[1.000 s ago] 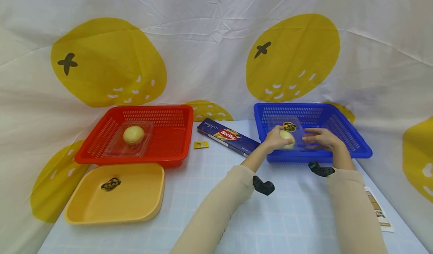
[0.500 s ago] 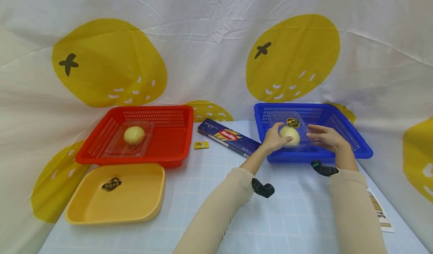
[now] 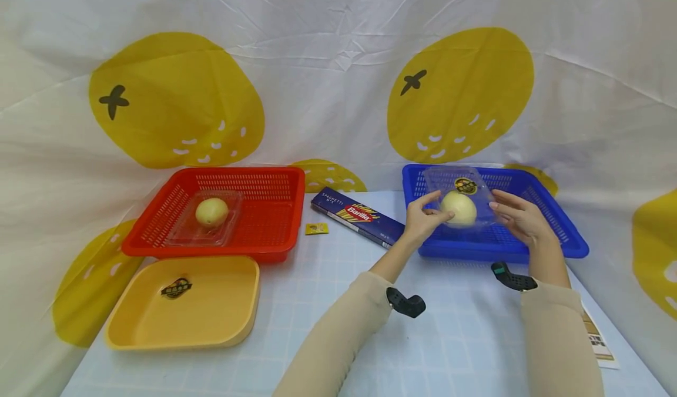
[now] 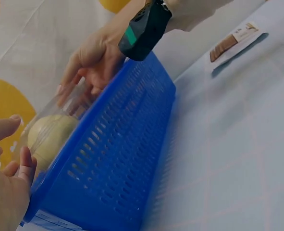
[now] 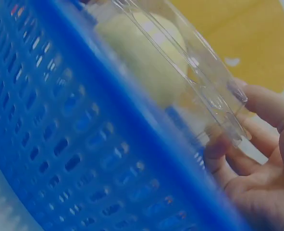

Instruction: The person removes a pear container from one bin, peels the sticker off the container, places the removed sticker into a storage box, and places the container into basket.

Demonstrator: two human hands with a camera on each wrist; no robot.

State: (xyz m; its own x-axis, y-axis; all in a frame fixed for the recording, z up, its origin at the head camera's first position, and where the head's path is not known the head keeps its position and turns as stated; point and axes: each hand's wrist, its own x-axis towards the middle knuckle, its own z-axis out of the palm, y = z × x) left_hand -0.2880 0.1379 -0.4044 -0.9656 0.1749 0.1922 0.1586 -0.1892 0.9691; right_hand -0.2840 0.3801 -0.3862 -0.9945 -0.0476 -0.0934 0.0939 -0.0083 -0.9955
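Note:
A clear plastic box (image 3: 440, 180) with a dark round sticker is raised within the blue basket (image 3: 476, 251), its far side tilted up. In it sits a round pale yellow fruit (image 3: 460, 208). My left hand (image 3: 421, 219) grips the box's left side, thumb near the fruit. On the other side my right hand (image 3: 529, 219) pinches the box edge between thumb and fingers; the right wrist view shows the clear rim (image 5: 214, 98) in those fingers. The basket wall hides the lower part of the box in both wrist views.
At left, a red basket (image 3: 264, 250) holds another clear box (image 3: 180, 226) with a similar fruit (image 3: 211, 212). A yellow tray (image 3: 211, 309) stands before it. Between the baskets lie a Barilla spaghetti box (image 3: 359, 216) and a small yellow packet (image 3: 317, 228). A brown-white packet (image 4: 235, 43) lies at right.
The box with its fruit has risen and shifted slightly right, its far side tipping up. My left fingers have come off the fruit to the box's side; the right hand has risen with it.

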